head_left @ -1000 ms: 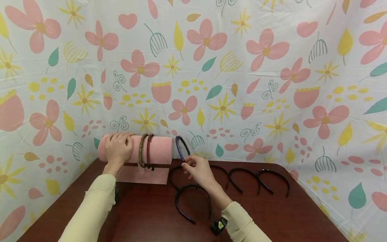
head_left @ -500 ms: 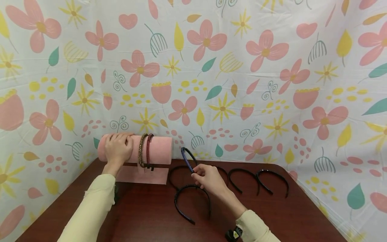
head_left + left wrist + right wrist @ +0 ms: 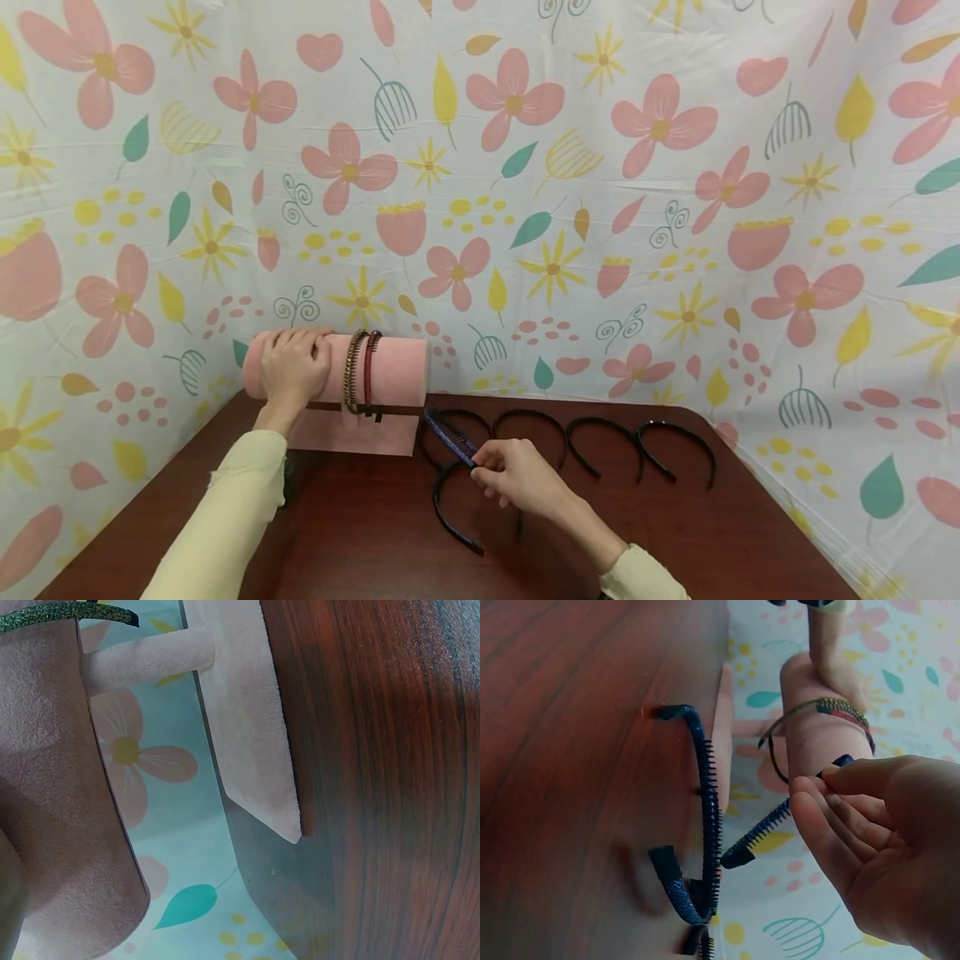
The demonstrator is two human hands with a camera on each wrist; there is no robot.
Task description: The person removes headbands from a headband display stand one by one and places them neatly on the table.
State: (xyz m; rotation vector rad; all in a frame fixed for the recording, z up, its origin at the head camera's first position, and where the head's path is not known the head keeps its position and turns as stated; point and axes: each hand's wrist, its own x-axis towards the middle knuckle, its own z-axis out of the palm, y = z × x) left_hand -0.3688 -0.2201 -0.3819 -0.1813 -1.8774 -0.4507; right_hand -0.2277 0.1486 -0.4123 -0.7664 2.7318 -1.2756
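A pink padded headband stand [image 3: 401,371], a horizontal roll above a flat base, stands at the table's left back. My left hand [image 3: 292,367] grips the roll near its left end. Two toothed headbands circle the roll: a gold-toned one [image 3: 351,375] and a dark red one [image 3: 368,371]. My right hand [image 3: 521,475] pinches a glittery blue headband [image 3: 448,435] at one end, low over the table and right of the stand. In the right wrist view, thumb and fingertips of the right hand [image 3: 877,832] meet on that band. The left wrist view shows the roll [image 3: 52,772] and base [image 3: 251,750].
Several dark headbands lie on the brown table [image 3: 360,533]. One headband [image 3: 453,529] is nearest me, partly hidden by the right hand. Others, such as this black headband [image 3: 678,427], form a row at the back right. A floral cloth [image 3: 555,250] hangs behind the table.
My right hand has moved down and right with the blue headband, away from the roll's end. The band has tipped from nearly upright to a low slant. The left hand stays on the roll.
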